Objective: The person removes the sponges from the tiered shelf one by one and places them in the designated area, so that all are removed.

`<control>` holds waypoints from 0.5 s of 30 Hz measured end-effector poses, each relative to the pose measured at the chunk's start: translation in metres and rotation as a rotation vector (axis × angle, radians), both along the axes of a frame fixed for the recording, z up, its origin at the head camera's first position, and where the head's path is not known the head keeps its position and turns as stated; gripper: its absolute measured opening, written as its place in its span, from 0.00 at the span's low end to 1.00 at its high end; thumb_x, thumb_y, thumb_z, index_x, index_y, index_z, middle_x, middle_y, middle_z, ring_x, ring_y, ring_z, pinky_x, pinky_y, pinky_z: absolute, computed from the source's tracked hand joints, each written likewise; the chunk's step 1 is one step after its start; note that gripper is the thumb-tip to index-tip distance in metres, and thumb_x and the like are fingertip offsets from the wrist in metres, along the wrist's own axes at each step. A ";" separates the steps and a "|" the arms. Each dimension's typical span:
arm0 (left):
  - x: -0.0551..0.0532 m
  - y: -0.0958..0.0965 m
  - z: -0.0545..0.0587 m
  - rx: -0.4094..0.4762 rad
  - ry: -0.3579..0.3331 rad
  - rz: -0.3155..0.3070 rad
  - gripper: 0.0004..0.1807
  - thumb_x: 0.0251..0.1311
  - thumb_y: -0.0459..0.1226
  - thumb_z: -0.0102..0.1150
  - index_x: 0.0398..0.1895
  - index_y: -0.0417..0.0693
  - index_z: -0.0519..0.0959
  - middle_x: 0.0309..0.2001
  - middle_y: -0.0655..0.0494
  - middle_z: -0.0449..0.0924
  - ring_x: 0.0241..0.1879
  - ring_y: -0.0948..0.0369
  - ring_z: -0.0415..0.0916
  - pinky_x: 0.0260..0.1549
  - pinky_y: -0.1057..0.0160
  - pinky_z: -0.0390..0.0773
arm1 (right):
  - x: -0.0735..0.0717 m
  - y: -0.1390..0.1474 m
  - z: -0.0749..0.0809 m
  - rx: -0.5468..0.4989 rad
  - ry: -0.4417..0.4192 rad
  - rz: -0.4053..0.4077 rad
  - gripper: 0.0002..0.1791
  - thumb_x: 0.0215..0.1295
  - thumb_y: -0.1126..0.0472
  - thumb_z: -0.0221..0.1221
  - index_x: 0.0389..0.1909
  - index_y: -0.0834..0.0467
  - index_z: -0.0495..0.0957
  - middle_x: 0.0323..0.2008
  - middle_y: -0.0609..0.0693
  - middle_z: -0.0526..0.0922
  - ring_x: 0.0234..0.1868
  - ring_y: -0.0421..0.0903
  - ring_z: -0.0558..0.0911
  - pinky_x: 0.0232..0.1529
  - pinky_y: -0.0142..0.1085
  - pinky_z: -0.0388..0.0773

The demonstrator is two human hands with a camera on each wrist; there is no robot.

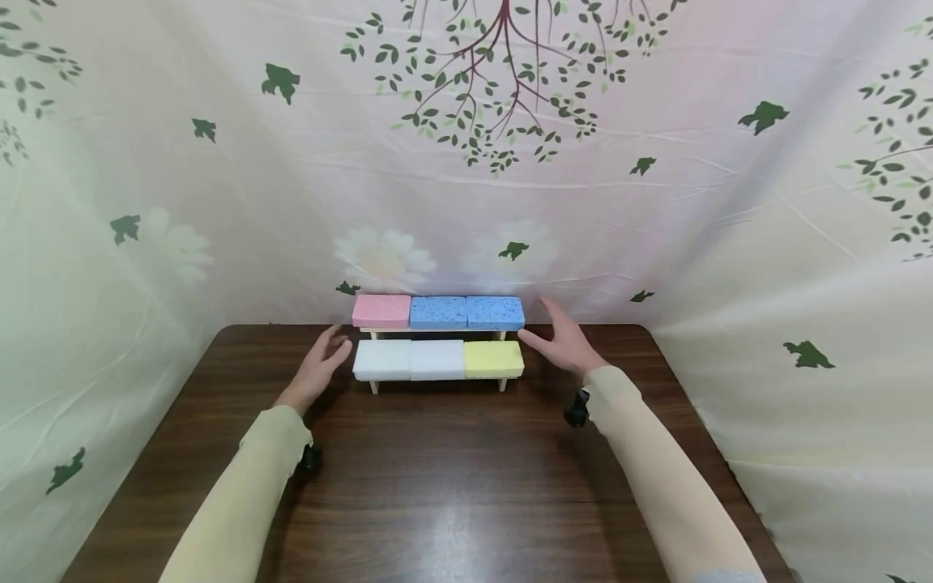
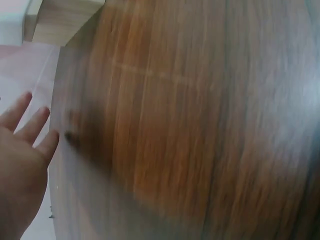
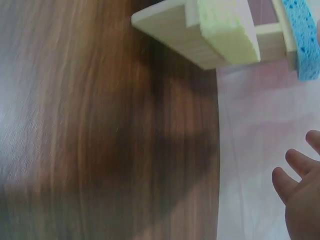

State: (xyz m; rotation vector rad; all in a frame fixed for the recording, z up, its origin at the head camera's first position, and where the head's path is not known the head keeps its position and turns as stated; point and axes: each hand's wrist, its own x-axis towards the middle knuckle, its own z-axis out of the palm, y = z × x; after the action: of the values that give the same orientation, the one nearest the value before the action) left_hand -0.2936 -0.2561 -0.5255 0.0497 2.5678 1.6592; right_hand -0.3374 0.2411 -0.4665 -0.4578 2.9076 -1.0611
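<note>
We cannot tell whether the right hand (image 1: 561,338) touches the rightmost blue sponge (image 1: 496,312). The left wrist view crops the wooden stand (image 2: 67,22) at upper left. Central in the head view, it bears a pink sponge (image 1: 382,311), another blue sponge (image 1: 438,312), two white sponges (image 1: 382,359), a yellow sponge (image 1: 493,359). The left hand (image 1: 315,370) is at its left; both hands' fingers spread loosely.

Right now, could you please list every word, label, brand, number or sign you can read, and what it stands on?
None can be read. The six blocks, the wooden stand and the table show no lettering. The cloth backdrop carries only printed branches, bird shapes and flowers. The black devices at the wrists are too small to check.
</note>
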 end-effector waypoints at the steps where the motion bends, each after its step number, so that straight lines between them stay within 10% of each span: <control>1: 0.000 0.002 -0.001 0.031 0.005 -0.030 0.46 0.78 0.60 0.48 0.87 0.50 0.43 0.81 0.35 0.53 0.80 0.37 0.49 0.74 0.30 0.52 | 0.000 -0.002 0.001 -0.004 -0.006 0.001 0.56 0.71 0.30 0.59 0.86 0.53 0.44 0.85 0.56 0.49 0.83 0.60 0.51 0.77 0.64 0.54; 6: -0.001 0.010 -0.006 0.110 0.010 -0.140 0.46 0.76 0.47 0.60 0.86 0.45 0.46 0.80 0.32 0.56 0.79 0.36 0.54 0.74 0.32 0.56 | -0.002 -0.010 0.006 -0.018 -0.024 -0.001 0.56 0.71 0.30 0.59 0.86 0.52 0.44 0.85 0.55 0.48 0.83 0.60 0.51 0.77 0.64 0.55; 15: -0.003 0.015 -0.017 0.030 -0.015 -0.159 0.56 0.60 0.41 0.78 0.84 0.45 0.51 0.78 0.35 0.60 0.76 0.40 0.57 0.74 0.30 0.49 | -0.007 -0.022 0.013 -0.079 -0.066 0.023 0.56 0.69 0.32 0.63 0.86 0.50 0.45 0.84 0.54 0.51 0.81 0.64 0.58 0.74 0.64 0.62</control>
State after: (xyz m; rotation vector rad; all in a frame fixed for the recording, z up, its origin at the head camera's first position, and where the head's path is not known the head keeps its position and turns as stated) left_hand -0.2963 -0.2412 -0.5428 0.2363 2.4559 1.6339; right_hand -0.3446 0.2195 -0.4537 -0.4489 2.8051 -1.1684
